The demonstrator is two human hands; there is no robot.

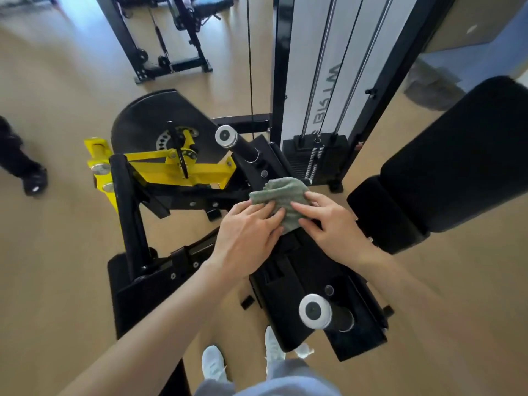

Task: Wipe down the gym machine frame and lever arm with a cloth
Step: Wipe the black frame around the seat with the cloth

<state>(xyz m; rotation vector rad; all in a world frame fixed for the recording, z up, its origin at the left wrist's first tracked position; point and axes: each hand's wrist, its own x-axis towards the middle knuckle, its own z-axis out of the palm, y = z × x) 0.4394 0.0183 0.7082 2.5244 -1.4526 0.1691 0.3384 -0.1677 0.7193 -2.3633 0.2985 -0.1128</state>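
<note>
**Both hands flat on the cloth, black beam running on ahead**

The green-grey cloth (283, 192) sits bunched on the black frame (300, 270) of the machine, right in the middle of the view. Both hands are down on it. The left hand (248, 235) lays straightish fingers over its near left edge, and the right hand (334, 224) spreads its fingers on the right edge. Neither hand pinches, both press flat with the palms low.

The relation that counts is that the beam's long axis runs away from the person, up toward the weight stack (314, 161). Most of the cloth lies beyond the fingertips along that same line, so a forward push looks the natural stroke.

The yellow lever arm (183, 170) lies off to the left of the cloth, its length going roughly left to right, and the left hand is the nearer one to it.

Just beyond the cloth a black handle with a chrome end cap (225, 136) juts up, likely to cut a long stroke short. A second capped handle (314, 311) stands on the frame close to the person. The black seat pad (457, 155) crowds the right side. Off to the left, someone else's shoe (34, 181) is well apart on the floor.
</note>
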